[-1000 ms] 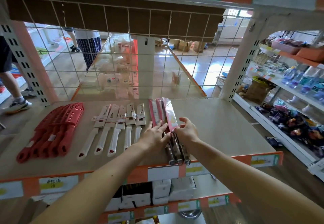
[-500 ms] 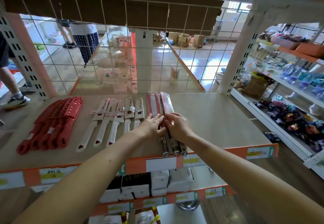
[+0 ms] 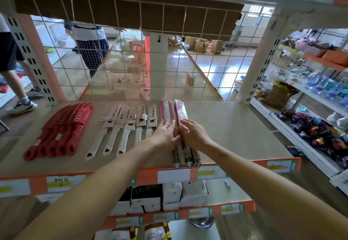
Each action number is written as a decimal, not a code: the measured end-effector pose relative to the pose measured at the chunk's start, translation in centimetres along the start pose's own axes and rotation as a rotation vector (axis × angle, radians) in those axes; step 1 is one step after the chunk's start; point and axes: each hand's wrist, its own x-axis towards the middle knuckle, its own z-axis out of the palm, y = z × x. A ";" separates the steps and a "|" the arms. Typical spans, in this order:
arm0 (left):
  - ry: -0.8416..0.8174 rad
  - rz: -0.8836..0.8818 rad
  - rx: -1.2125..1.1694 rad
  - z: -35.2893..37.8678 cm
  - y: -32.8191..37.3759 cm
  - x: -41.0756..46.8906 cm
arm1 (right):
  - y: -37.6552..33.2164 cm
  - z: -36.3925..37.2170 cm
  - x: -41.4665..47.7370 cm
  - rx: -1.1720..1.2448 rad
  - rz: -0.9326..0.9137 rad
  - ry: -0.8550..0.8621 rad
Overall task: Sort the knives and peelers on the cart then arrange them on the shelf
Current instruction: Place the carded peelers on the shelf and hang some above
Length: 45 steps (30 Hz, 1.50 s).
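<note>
On the beige shelf [image 3: 235,130] lie three groups. At the left is a fan of red-sheathed knives [image 3: 62,130]. A row of white-handled knives [image 3: 128,127] in card sleeves sits beside them. In the middle are three pink-packaged knives [image 3: 172,111] with dark brown handles reaching the shelf's front edge. My left hand [image 3: 165,134] rests flat on the left side of this pink bundle, fingers straight. From the right, my right hand [image 3: 194,133] presses against the same bundle with relaxed fingers. The middles of the pink packages are hidden under both hands.
A wire grid [image 3: 131,61] backs the shelf. White uprights [image 3: 259,64] flank it. Boxes [image 3: 165,196] fill the shelf below. Another rack with bottles and packets [image 3: 320,111] stands at the right. People's legs [image 3: 90,51] show behind the grid at left.
Both hands have slid a little farther up the pink bundle and closed in on it from either side. The knives stay in place on the shelf.
</note>
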 end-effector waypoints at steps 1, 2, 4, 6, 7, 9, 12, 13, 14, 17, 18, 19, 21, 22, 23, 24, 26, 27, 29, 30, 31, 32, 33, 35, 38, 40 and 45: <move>-0.004 -0.014 -0.018 0.1 0.1 0.1 | -0.1 0.2 0.1 0.008 0.003 -0.005; -0.012 -0.024 -0.019 0.2 0.1 0.1 | -0.1 0.4 0.1 0.003 -0.001 -0.012; -0.030 -0.025 -0.002 0.2 0.0 0.2 | 0.0 0.7 0.1 -0.002 -0.005 -0.017; -0.041 -0.014 0.000 0.0 -0.3 0.1 | -0.1 1.0 -0.1 0.011 -0.010 -0.013; -0.043 -0.008 0.002 0.0 -0.4 0.1 | -0.1 1.1 -0.1 0.019 -0.011 -0.005; -0.040 0.002 0.006 0.0 -0.5 0.2 | -0.1 1.4 -0.1 0.039 0.001 0.014; -0.037 0.014 0.003 0.0 -0.8 0.3 | -0.2 1.4 -0.1 0.058 0.005 0.032; -0.039 0.016 0.001 0.0 -0.8 0.3 | -0.2 1.4 -0.1 0.064 0.007 0.034; -0.042 0.016 -0.001 0.0 -0.9 0.3 | -0.2 1.3 -0.2 0.069 0.015 0.034; -0.063 0.026 0.000 -0.2 -1.1 0.2 | -0.6 1.1 -0.3 0.052 0.042 0.019; -0.068 0.030 0.007 -0.3 -1.1 0.2 | -0.7 1.0 -0.3 0.023 0.045 0.011; -0.068 0.034 0.016 -0.3 -1.1 0.2 | -0.8 0.8 -0.3 -0.002 0.047 0.005; -0.065 0.048 0.034 -0.4 -1.1 0.1 | -0.9 0.2 -0.6 -0.023 0.069 -0.007; -0.069 0.052 0.045 -0.3 -1.1 0.0 | -0.9 -0.1 -0.8 -0.031 0.084 -0.007; -0.074 0.053 0.059 -0.4 -1.0 -0.2 | -0.9 -0.4 -1.1 -0.044 0.098 0.003; -0.078 0.052 0.075 -0.5 -0.8 -0.5 | -0.8 -0.6 -1.4 -0.056 0.111 0.015; -0.079 0.051 0.100 -1.0 -0.3 -1.1 | -0.7 -0.6 -2.2 -0.063 0.136 0.011; -0.070 0.054 0.109 -1.2 0.1 -1.5 | -0.6 -0.6 -2.7 -0.057 0.144 0.006; -0.035 0.069 0.139 -1.5 1.0 -2.4 | -0.4 -0.7 -3.9 -0.027 0.158 0.016; -0.010 0.075 0.163 -1.6 1.4 -2.9 | -0.2 -0.9 -4.5 -0.012 0.159 0.027; 0.013 0.075 0.188 -1.6 1.8 -3.3 | 0.2 -1.3 -5.1 -0.011 0.160 0.036; 0.027 0.068 0.203 -1.6 2.2 -3.8 | 0.4 -1.8 -5.9 -0.025 0.167 0.037; 0.036 0.058 0.210 -1.7 2.8 -4.3 | 0.8 -2.4 -6.7 -0.051 0.175 0.040; 0.054 0.033 0.205 -1.7 4.4 -5.6 | 1.8 -3.8 -8.2 -0.111 0.180 0.057; 0.121 -0.005 0.186 -0.6 7.6 -7.6 | 3.7 -5.7 -11.1 -0.176 0.166 0.070; 0.167 -0.025 0.202 1.2 10.1 -9.1 | 5.7 -6.8 -13.8 -0.206 0.149 0.106; 0.267 -0.101 0.186 9.1 15.9 -13.5 | 12.9 -7.9 -22.1 -0.225 0.135 0.149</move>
